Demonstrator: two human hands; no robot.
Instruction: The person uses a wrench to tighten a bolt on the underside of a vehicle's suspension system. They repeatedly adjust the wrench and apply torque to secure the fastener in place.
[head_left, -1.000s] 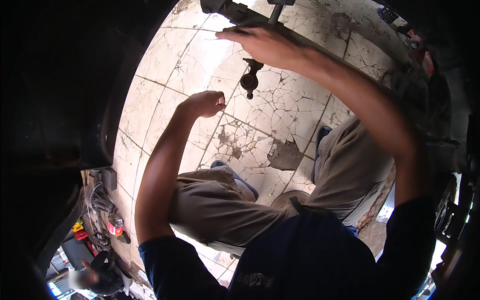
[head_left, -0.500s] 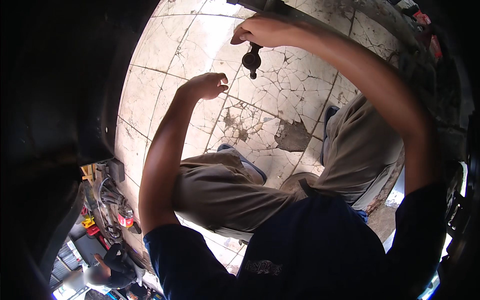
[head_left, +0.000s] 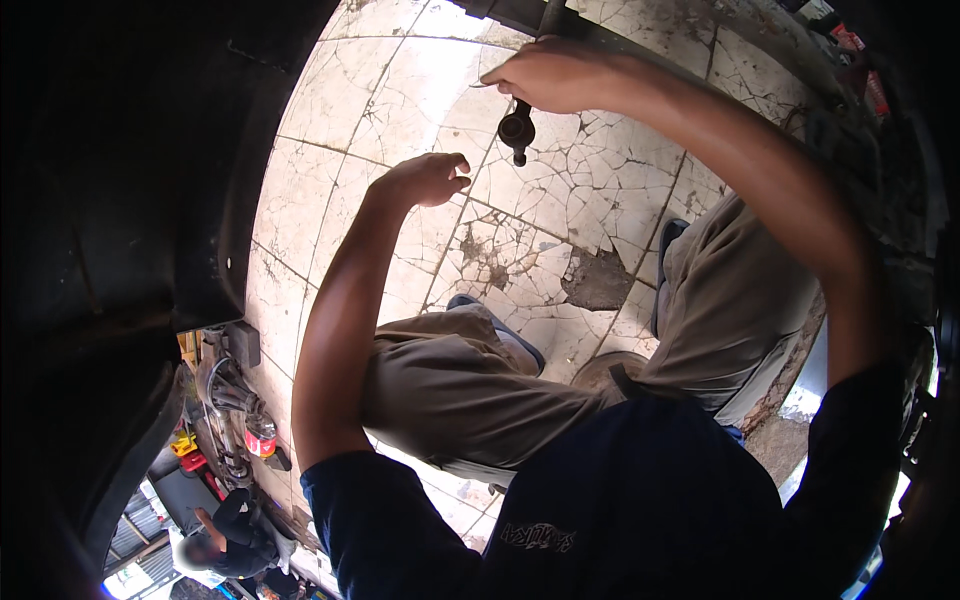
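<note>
Nearest, one navy shirt (head_left: pixel 650 490) is showing pale lettering (head_left: pixel 538 537). Two bare hands are working apart: the left hand (head_left: pixel 430 180) is curling, finger and thumb parted; the right hand (head_left: pixel 553 77) is covering the upper end of one dark metal part (head_left: pixel 516 130). I can't tell whether it's gripping. It's hiding more of that end than a second ago. Two sandals (head_left: pixel 669 238) are resting on cracked tiles (head_left: pixel 545 222). Farther off, one bottle (head_left: pixel 262 443) is wearing a red label.
</note>
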